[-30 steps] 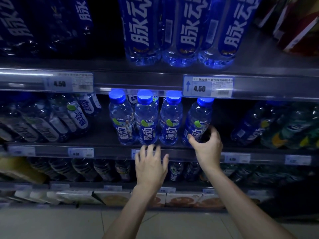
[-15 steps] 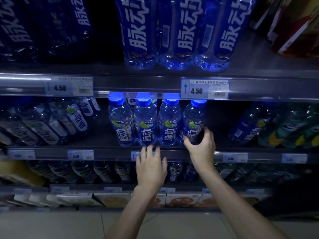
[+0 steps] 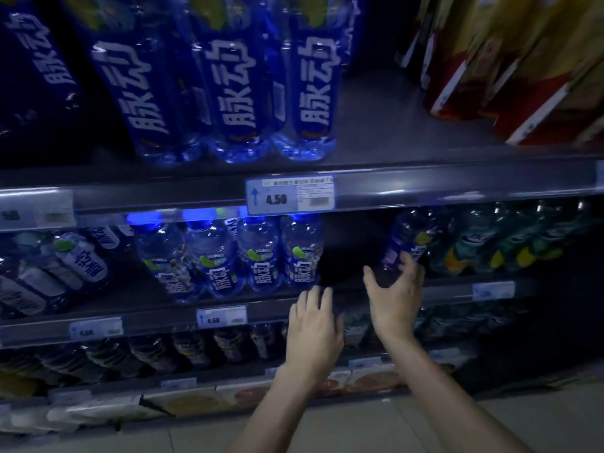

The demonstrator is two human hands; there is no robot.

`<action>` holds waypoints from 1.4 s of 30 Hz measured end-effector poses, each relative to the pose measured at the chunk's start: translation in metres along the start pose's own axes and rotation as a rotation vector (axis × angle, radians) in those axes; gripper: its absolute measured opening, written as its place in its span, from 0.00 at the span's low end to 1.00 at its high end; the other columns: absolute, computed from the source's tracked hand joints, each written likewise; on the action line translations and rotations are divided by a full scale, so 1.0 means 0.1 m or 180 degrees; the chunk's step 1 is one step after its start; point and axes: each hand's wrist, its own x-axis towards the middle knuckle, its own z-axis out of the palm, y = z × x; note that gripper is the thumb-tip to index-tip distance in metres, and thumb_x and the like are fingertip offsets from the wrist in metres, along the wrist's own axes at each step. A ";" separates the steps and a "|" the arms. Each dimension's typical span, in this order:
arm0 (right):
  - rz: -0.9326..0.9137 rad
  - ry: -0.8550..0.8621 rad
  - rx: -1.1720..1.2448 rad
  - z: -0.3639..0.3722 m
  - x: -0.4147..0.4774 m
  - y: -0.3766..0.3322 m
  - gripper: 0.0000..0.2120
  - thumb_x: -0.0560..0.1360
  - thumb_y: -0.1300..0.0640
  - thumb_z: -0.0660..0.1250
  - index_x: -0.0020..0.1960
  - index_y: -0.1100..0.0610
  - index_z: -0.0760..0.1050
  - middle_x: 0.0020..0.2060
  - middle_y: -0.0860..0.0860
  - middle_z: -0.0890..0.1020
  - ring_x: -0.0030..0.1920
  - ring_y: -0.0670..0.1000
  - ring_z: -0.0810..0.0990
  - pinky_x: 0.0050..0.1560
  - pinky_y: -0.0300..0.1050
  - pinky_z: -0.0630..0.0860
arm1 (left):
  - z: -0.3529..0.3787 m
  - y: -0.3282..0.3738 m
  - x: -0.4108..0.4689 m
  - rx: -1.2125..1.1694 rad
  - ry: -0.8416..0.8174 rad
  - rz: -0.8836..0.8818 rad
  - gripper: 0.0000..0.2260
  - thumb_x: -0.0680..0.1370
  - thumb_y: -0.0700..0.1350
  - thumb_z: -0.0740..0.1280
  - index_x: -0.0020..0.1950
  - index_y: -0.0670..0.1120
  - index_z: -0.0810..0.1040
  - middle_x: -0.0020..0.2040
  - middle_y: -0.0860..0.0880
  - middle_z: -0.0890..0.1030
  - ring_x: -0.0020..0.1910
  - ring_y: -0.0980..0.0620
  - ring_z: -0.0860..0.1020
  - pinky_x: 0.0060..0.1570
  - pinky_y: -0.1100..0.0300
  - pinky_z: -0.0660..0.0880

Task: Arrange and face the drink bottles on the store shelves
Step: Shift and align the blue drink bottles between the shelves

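Several small blue-capped drink bottles (image 3: 261,256) stand in a row at the front of the middle shelf (image 3: 157,317), labels facing out. To their right is a dark gap. My right hand (image 3: 397,297) is curled around the lower part of another blue-labelled bottle (image 3: 403,243) that leans on the far side of that gap. My left hand (image 3: 315,325) rests with fingers spread on the shelf's front edge, just right of the row, holding nothing.
Tall blue bottles (image 3: 235,86) stand on the upper shelf, red and yellow cartons (image 3: 523,67) to their right. Green-labelled bottles (image 3: 490,240) lean at the right of the middle shelf; more bottles (image 3: 65,266) lean at its left. Price tags (image 3: 289,196) line the rails.
My right hand left the fourth bottle of the row and moved right across the gap onto a leaning bottle. My left hand slid right along the shelf edge. The view shifted right.
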 end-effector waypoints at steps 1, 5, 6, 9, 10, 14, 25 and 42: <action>-0.0028 0.0096 0.0008 -0.05 0.07 0.05 0.31 0.71 0.51 0.75 0.68 0.58 0.66 0.61 0.55 0.73 0.61 0.55 0.73 0.57 0.46 0.71 | 0.05 0.08 0.05 0.0115 -0.0032 0.0106 0.24 0.79 0.53 0.58 0.73 0.44 0.64 0.70 0.45 0.69 0.68 0.44 0.66 0.66 0.50 0.64; 0.0041 0.0184 0.0017 -0.17 0.35 0.24 0.32 0.72 0.51 0.74 0.70 0.57 0.63 0.64 0.55 0.70 0.64 0.55 0.70 0.60 0.52 0.73 | 0.24 0.31 0.23 0.0534 -0.0183 0.0297 0.26 0.79 0.54 0.55 0.74 0.42 0.61 0.69 0.42 0.69 0.66 0.40 0.67 0.66 0.46 0.63; 0.0092 0.0153 -0.0010 -0.17 0.40 0.28 0.33 0.72 0.50 0.74 0.71 0.57 0.62 0.65 0.55 0.69 0.65 0.54 0.69 0.61 0.53 0.73 | 0.27 0.34 0.26 0.0573 -0.0180 0.0251 0.26 0.79 0.54 0.55 0.74 0.42 0.62 0.68 0.41 0.70 0.65 0.39 0.68 0.65 0.46 0.64; 0.0136 0.0039 0.0000 -0.16 0.51 0.35 0.35 0.72 0.49 0.74 0.72 0.58 0.62 0.67 0.56 0.69 0.67 0.55 0.68 0.64 0.52 0.71 | 0.32 0.42 0.29 0.0704 -0.0105 0.0139 0.24 0.79 0.56 0.55 0.68 0.41 0.70 0.62 0.41 0.74 0.59 0.38 0.71 0.61 0.45 0.67; 0.0158 0.0026 -0.0001 -0.14 0.54 0.36 0.35 0.72 0.49 0.74 0.72 0.58 0.62 0.67 0.56 0.69 0.67 0.56 0.69 0.64 0.51 0.70 | 0.32 0.43 0.30 0.0759 -0.0085 0.0116 0.22 0.79 0.56 0.55 0.64 0.42 0.72 0.59 0.41 0.74 0.57 0.38 0.71 0.59 0.45 0.68; 0.0311 0.0090 0.0309 -0.05 0.53 0.35 0.35 0.72 0.51 0.75 0.72 0.57 0.62 0.66 0.53 0.71 0.65 0.48 0.69 0.64 0.45 0.69 | 0.26 0.46 0.36 0.0924 -0.0099 0.0034 0.21 0.79 0.57 0.52 0.57 0.43 0.76 0.54 0.43 0.75 0.51 0.39 0.72 0.53 0.47 0.67; 0.0634 0.0073 0.0981 0.00 0.60 0.38 0.37 0.66 0.54 0.79 0.70 0.52 0.64 0.57 0.44 0.75 0.54 0.41 0.74 0.51 0.28 0.68 | 0.12 0.47 0.43 0.0710 -0.0094 -0.0093 0.21 0.79 0.57 0.53 0.49 0.46 0.82 0.51 0.46 0.79 0.50 0.41 0.75 0.53 0.51 0.67; -0.0063 -0.0061 0.0762 -0.61 -0.01 0.19 0.28 0.65 0.55 0.79 0.63 0.54 0.73 0.56 0.48 0.78 0.57 0.46 0.78 0.56 0.48 0.78 | -0.12 0.28 -0.01 0.0292 -0.0045 -0.0195 0.26 0.77 0.63 0.55 0.67 0.48 0.70 0.67 0.47 0.71 0.67 0.45 0.66 0.62 0.48 0.66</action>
